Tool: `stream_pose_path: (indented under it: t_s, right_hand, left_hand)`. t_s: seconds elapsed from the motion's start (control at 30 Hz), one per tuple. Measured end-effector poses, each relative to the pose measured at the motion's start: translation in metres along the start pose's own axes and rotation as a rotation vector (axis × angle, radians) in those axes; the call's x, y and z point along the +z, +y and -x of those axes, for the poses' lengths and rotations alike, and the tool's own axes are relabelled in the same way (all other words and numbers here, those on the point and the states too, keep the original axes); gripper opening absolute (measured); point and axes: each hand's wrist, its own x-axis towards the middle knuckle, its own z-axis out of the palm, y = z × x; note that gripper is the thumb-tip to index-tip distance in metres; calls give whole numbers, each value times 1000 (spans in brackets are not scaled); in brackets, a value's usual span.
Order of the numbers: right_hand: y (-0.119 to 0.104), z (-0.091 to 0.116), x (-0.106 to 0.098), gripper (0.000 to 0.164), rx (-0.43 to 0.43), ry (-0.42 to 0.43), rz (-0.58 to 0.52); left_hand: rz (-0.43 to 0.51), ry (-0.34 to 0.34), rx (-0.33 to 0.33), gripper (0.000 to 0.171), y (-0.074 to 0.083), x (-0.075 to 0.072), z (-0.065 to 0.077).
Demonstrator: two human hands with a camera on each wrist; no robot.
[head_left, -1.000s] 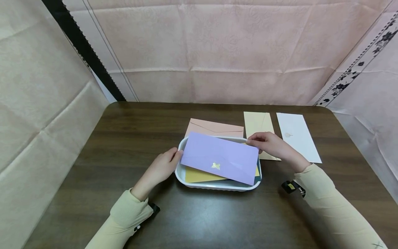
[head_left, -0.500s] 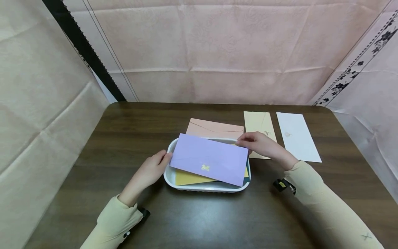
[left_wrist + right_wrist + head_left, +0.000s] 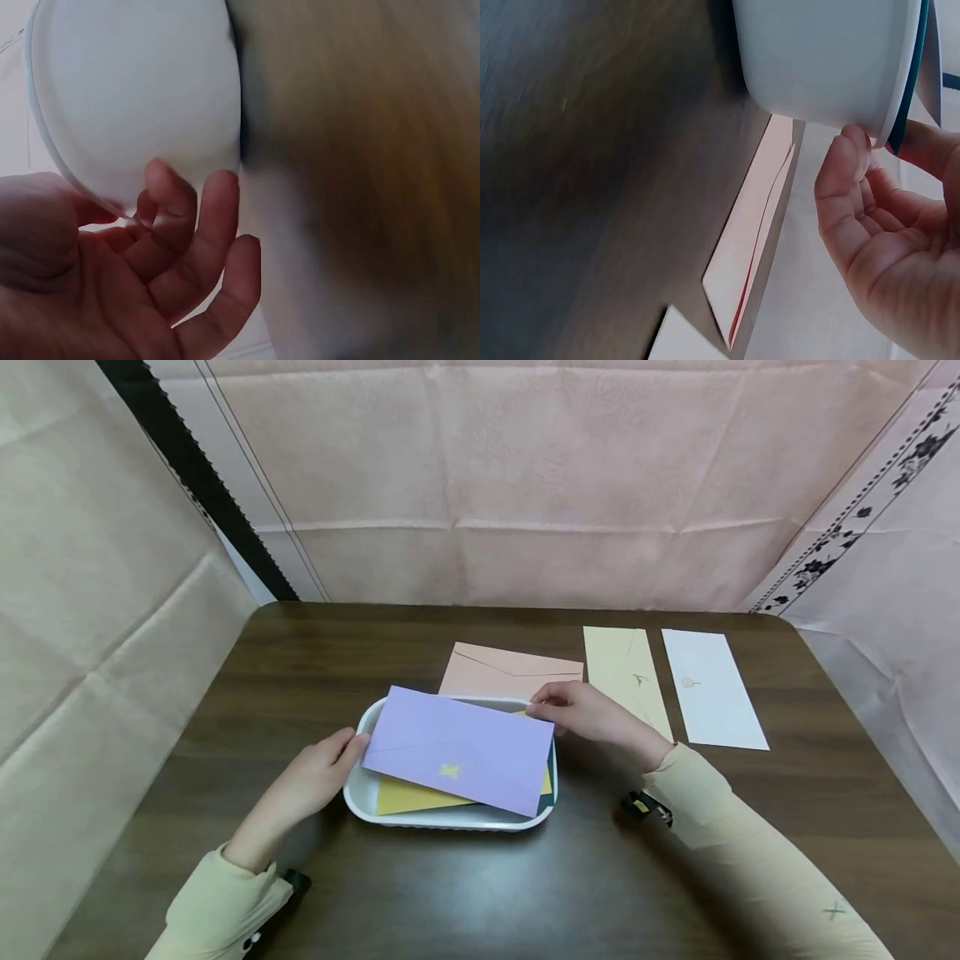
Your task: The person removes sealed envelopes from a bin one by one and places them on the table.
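Observation:
A white tray [image 3: 361, 803] is between my hands near the middle of the table. A purple envelope [image 3: 465, 743] with a gold butterfly lies slantwise on top in it, over a yellow envelope [image 3: 412, 797] and a dark green one [image 3: 552, 768], mostly hidden. My left hand [image 3: 318, 772] grips the tray's left rim, thumb on top; in the left wrist view its fingers [image 3: 217, 217] curl under the white wall. My right hand [image 3: 592, 714] pinches the rim at the far right corner, by the purple envelope's corner. The right wrist view shows those fingers [image 3: 840, 172] below the rim.
A pink envelope [image 3: 510, 670] lies just behind the tray, partly covered by it. Farther right lie a cream envelope [image 3: 626, 668] and a white envelope [image 3: 712, 685]. The brown table [image 3: 337, 643] ends at cloth hangings [image 3: 525, 485] at the back and sides.
Both hands have moved the tray left and slightly nearer, with the envelopes inside it. More of the pink and cream envelopes now shows. Both grips stay the same.

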Motion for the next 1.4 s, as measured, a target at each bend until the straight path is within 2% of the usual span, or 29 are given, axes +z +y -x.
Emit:
stream_pose_path:
  t_s: [0.33,0.6,1.1,1.4]
  right_hand:
    - [-18,-7,27,24,-49,-10,-28]
    - [-27,-15,39,21,-52,-3,-28]
    - [-29,-17,44,22,-47,34,-50]
    - [-26,-16,45,24,-41,44,-54]
  left_hand:
    - [-2,-21,-25,46,-22,-21,14]
    - [-5,-24,-51,48,-32,-30,21]
    - [-47,-29,-61,58,-31,-36,17]
    - [-35,1,-75,48,-27,-34,17]
